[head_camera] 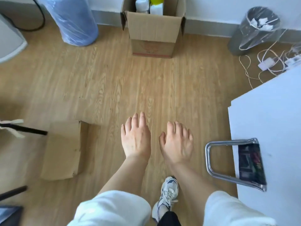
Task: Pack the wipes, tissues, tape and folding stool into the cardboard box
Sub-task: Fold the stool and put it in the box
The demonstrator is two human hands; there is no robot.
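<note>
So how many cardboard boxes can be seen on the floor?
2. The open cardboard box stands by the far wall with packs already inside. A flattened cardboard box lies on the floor to the left of the left hand. Others may be out of view.

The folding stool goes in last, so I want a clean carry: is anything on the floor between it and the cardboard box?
Nothing visible blocks it. The chrome-framed folding stool lies on the white table's edge, and bare wood floor runs to the open cardboard box by the wall. Both hands are empty.
</note>
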